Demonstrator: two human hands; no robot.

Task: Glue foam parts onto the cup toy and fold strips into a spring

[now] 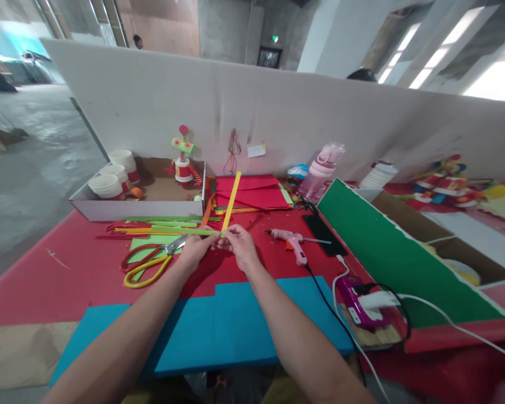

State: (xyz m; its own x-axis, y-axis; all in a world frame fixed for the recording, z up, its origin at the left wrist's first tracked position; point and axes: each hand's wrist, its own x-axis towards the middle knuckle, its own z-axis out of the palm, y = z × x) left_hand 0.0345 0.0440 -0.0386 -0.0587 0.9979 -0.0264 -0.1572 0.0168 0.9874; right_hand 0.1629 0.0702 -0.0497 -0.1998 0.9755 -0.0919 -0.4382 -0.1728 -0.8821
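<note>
Both hands meet over the red table, pinching paper strips where they join. My left hand [199, 247] is closed on a green paper strip [185, 230] that runs off to the left. Between the fingers of my right hand [239, 244] is the lower end of a yellow paper strip [232, 201], which stands up and leans slightly right. The strips cross at a corner at the fingertips; whether they are stuck together cannot be seen. Left of my left hand lie scissors [149, 261] with red and yellow handles, on light green paper. A pink glue gun [292, 241] rests to the right.
A white box [138, 211] at the back left holds paper cups [105, 186] and a paper-cup robot figure [183, 168]. Red paper sheets [252, 192] lie behind my hands. A phone [324, 234], purple power socket [357, 303], cables and a green-sided box [395, 252] stand right. A pink bottle [320, 174] is behind.
</note>
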